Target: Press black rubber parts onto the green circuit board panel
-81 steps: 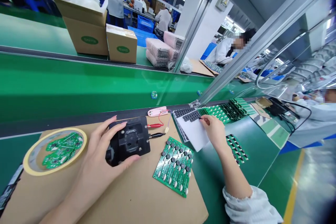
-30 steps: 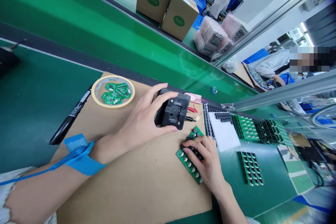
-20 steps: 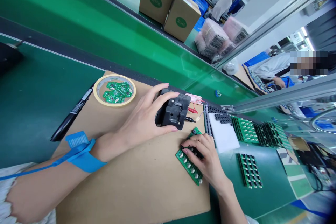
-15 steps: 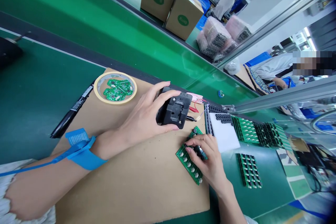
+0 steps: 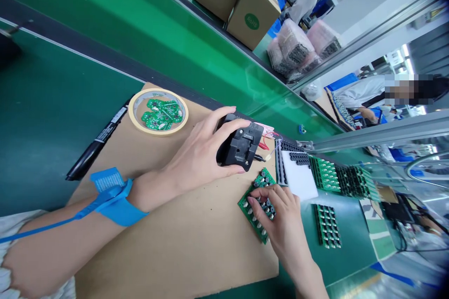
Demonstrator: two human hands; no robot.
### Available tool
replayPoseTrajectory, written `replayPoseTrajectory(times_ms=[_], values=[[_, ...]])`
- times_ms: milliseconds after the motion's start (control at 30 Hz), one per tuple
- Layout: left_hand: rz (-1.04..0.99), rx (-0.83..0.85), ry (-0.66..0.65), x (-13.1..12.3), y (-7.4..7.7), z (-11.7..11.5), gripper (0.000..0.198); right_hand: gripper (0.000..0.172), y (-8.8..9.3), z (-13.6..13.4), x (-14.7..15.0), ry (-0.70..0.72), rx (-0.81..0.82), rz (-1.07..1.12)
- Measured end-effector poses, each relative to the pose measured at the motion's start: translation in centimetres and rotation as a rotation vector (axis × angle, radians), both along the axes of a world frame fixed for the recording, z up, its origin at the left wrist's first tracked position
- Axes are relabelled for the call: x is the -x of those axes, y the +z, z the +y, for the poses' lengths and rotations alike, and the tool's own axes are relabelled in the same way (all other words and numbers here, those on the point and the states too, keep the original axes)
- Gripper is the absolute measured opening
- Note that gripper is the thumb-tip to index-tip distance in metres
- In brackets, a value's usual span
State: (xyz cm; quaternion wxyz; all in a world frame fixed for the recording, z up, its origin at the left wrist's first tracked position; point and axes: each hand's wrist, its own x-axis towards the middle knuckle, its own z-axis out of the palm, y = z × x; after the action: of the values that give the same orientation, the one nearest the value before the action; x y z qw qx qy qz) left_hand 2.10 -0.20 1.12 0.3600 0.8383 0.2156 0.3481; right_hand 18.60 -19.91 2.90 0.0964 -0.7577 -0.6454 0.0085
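Observation:
My left hand (image 5: 199,145) grips a black plastic fixture (image 5: 242,147) by its sides, thumb below and fingers over the top. The fixture has a recessed face with small round metal spots, and it is held above the cardboard sheet (image 5: 182,238). Lying on the cardboard's right part is a green circuit board panel (image 5: 263,178) with rows of black and white components. My right hand (image 5: 282,210) rests over this panel, thumb and forefinger pinched together at its left middle. Whether those fingertips hold one small board or a component is hard to see. A blue strap (image 5: 117,203) circles my left wrist.
A tape roll (image 5: 131,114) encircles several small green boards (image 5: 162,114). A black marker (image 5: 100,140) lies left of it. White foam (image 5: 300,177), stacked board panels (image 5: 326,173) and another panel (image 5: 328,226) lie right. Cartons (image 5: 252,14) stand behind; a person sits far right.
The view has shifted slightly. My right hand has drawn back a little toward the lower right, with more of the panel showing. My left hand keeps its grip on the black fixture.

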Motion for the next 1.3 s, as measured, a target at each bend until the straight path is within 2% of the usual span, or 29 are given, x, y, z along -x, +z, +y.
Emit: replayPoseTrajectory(times_ms=[167,733,933,1067,1300], values=[[-0.02,0.004,0.001,0.0,-0.2,0.0,0.08,0.024,0.2,0.3,0.0,0.0,0.021,-0.033],[-0.06,-0.008,-0.005,-0.1,-0.7,0.0,0.081,0.025,0.6,0.3,-0.3,0.043,0.051,-0.128],[-0.058,-0.02,-0.004,-0.1,-0.6,0.0,0.081,0.047,1.0,1.3,0.6,0.03,-0.011,-0.144],[-0.07,-0.027,-0.007,-0.2,-0.6,0.0,0.08,0.052,1.1,1.6,0.9,0.02,-0.006,-0.132],[-0.065,-0.017,-0.007,0.0,-0.6,0.0,0.08,0.047,0.7,1.3,0.5,0.017,0.009,-0.101]])
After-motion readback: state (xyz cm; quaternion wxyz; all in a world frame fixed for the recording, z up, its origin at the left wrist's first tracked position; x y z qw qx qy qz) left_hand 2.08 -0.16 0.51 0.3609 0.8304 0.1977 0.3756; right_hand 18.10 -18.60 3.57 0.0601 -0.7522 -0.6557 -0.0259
